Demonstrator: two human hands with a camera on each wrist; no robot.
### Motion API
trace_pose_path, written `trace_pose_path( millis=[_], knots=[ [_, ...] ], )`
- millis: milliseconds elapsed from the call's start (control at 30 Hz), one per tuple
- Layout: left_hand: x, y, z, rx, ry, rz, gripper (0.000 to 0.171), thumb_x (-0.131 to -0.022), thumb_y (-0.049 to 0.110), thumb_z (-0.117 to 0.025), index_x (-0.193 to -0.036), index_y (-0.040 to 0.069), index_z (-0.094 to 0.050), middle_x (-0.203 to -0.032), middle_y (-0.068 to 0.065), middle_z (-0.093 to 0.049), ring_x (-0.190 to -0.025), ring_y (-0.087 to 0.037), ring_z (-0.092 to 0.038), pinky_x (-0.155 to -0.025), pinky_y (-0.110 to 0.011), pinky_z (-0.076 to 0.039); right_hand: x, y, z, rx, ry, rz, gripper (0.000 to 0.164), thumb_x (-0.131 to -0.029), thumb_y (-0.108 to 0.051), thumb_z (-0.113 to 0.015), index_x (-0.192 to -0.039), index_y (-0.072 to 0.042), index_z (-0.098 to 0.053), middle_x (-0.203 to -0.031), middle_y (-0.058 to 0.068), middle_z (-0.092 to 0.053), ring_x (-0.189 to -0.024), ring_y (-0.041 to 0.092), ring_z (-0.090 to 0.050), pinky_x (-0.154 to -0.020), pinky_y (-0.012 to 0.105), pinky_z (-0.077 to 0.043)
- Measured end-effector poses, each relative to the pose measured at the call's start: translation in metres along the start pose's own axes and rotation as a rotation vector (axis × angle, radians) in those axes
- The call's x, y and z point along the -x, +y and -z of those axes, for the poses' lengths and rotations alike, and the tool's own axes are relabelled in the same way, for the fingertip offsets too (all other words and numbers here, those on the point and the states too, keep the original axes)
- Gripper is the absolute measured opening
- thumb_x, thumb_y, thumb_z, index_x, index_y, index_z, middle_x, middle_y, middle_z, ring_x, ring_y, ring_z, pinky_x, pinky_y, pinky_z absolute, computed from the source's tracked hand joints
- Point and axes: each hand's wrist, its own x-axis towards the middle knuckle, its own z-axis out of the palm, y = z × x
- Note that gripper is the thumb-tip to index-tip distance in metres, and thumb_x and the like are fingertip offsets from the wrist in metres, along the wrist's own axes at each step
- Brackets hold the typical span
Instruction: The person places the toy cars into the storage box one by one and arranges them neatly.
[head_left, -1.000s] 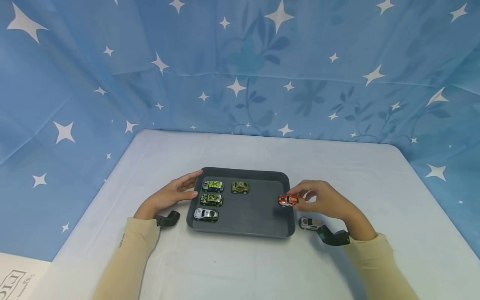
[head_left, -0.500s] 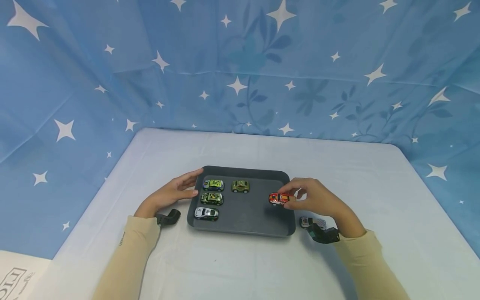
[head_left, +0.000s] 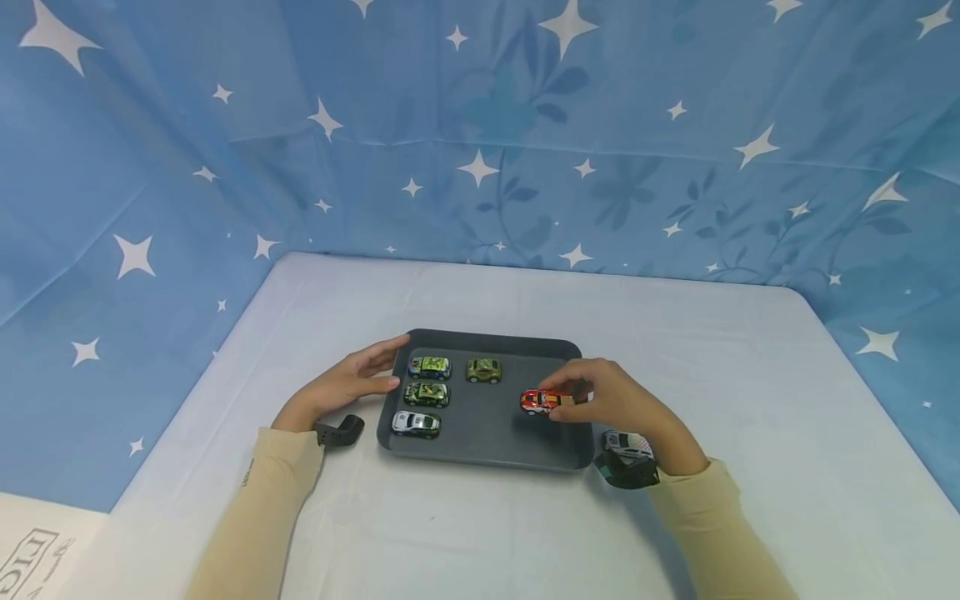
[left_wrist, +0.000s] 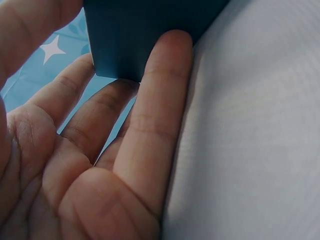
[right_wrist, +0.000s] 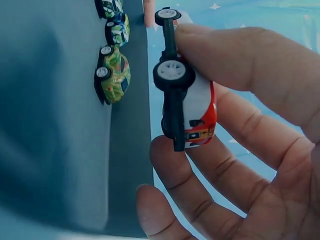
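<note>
My right hand (head_left: 611,400) pinches a red, white and orange toy car (head_left: 536,402) between thumb and fingers, above the right half of a dark grey tray (head_left: 495,462). Its wheels and underside face the camera in the right wrist view. My left hand (head_left: 347,383) touches the tray's left side and back left corner with fairly straight fingers. Along the tray's left side are a yellow-green car (head_left: 430,367), a camouflage car (head_left: 427,394) and a silver-white car (head_left: 416,424). A green-gold car (head_left: 483,371) stands to the right of the back one.
On the white table (head_left: 450,533), just right of the tray, lies a silver toy car (head_left: 627,443), partly hidden by the right wrist's black camera mount (head_left: 627,472). A blue star-patterned cloth (head_left: 480,208) rises behind the table. Printed white paper (head_left: 37,542) shows at lower left.
My right hand has carried the red car leftward, from the tray's right rim to over its floor. The left hand keeps its place on the tray.
</note>
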Motion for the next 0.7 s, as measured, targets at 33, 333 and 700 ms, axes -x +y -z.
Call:
trace_pose_path(
  millis=[33, 333, 700],
  knots=[
    [0.0, 0.0, 0.0, 0.0, 0.0, -0.001, 0.079, -0.106, 0.018, -0.07, -0.172, 0.006, -0.028, -0.176, -0.021, -0.027, -0.161, -0.048, -0.025, -0.129, -0.066, -0.02, -0.001, 0.0, -0.001, 0.002, -0.001, -0.006, 0.032, -0.091, -0.006, -0.087, -0.121, 0.002, -0.079, -0.108, 0.004, -0.075, -0.086, 0.014, -0.064, -0.081, 0.031, -0.061],
    [-0.001, 0.001, 0.001, 0.012, -0.007, -0.002, 0.079, -0.106, 0.017, -0.07, -0.172, 0.006, -0.028, -0.177, -0.021, -0.026, -0.161, -0.048, -0.025, -0.129, -0.065, -0.02, -0.008, -0.003, -0.013, 0.003, 0.006, -0.016, 0.031, -0.092, -0.006, -0.086, -0.122, 0.0, -0.079, -0.113, 0.008, -0.075, -0.092, 0.015, -0.066, -0.082, 0.034, -0.063],
    [-0.001, 0.001, 0.001, 0.018, -0.008, 0.001, 0.08, -0.106, 0.02, -0.072, -0.172, 0.006, -0.028, -0.177, -0.021, -0.026, -0.161, -0.047, -0.025, -0.129, -0.065, -0.02, -0.018, -0.007, -0.026, -0.028, 0.03, -0.003, 0.03, -0.091, -0.003, -0.086, -0.12, 0.0, -0.08, -0.115, 0.01, -0.076, -0.102, 0.02, -0.067, -0.088, 0.038, -0.064]
  ],
)
